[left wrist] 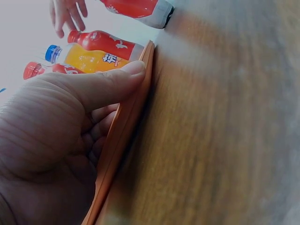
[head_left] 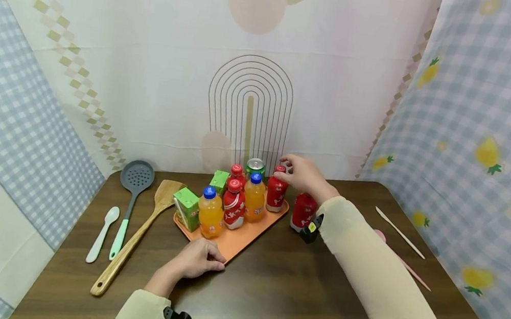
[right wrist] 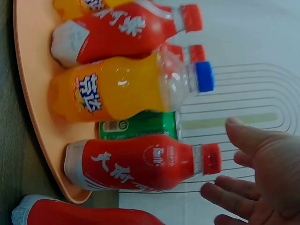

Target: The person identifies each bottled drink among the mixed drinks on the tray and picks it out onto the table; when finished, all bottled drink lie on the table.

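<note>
An orange tray (head_left: 244,234) carries several drinks: red bottles (head_left: 234,206), orange soda bottles (head_left: 210,214) with blue caps, green drink cartons (head_left: 187,208) and a green can (head_left: 255,166). My left hand (head_left: 199,260) grips the tray's near edge, its thumb along the rim in the left wrist view. At the tray's right end stands a red bottle (right wrist: 136,163). My right hand (right wrist: 267,176) is just above that bottle's red cap, thumb and fingers spread apart around it with a gap showing. Another red bottle (head_left: 303,211) stands on the table beside the tray, partly behind my right wrist.
Left of the tray lie a wooden spatula (head_left: 129,242), a grey slotted skimmer (head_left: 137,176) with a mint handle and a white spoon (head_left: 102,234). At the right lie a pale thin stick-like utensil (head_left: 400,232) and a pink utensil (head_left: 415,275), partly hidden by my sleeve. Cloth hangs behind the table.
</note>
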The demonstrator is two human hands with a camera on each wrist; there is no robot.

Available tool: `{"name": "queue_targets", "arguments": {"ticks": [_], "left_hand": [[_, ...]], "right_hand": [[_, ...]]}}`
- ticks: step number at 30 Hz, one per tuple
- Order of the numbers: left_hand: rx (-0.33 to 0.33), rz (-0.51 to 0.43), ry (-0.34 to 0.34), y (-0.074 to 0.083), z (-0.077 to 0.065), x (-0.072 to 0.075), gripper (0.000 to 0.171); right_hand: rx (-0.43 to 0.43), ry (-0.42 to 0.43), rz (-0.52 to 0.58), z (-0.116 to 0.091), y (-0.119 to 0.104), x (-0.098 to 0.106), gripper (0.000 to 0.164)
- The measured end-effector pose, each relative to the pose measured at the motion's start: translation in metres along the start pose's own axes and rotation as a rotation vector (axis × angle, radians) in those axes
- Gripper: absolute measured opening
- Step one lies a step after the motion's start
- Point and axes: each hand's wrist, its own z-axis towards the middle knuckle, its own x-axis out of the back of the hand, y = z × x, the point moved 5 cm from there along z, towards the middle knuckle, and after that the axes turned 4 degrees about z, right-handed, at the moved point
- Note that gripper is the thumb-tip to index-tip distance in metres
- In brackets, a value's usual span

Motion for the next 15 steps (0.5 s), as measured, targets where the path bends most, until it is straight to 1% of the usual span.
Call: {"name": "queue_targets", "arguments": {"ticks": [3, 6, 10, 15], "left_hand": [[0.005, 0.01, -0.013, 0.001, 0.0, -0.002, 0.006], [0.008, 0.015, -0.017, 0.001, 0.001, -0.002, 0.007], [0.017, 0.02, -0.009, 0.002, 0.001, 0.0, 0.006], [0.021, 0.018, -0.011, 0.003, 0.0, 0.001, 0.006]], "right_hand": [[0.0, -0.048, -0.012, 0.003, 0.006, -0.006, 0.051], [0.008, -0.069, -0.025, 0.006, 0.008, -0.009, 0.047], [0.03, -0.056, -0.035, 0.01, 0.007, -0.01, 0.042], [0.053, -0.028, -0.074, 0.011, 0.005, -0.012, 0.032]]}}
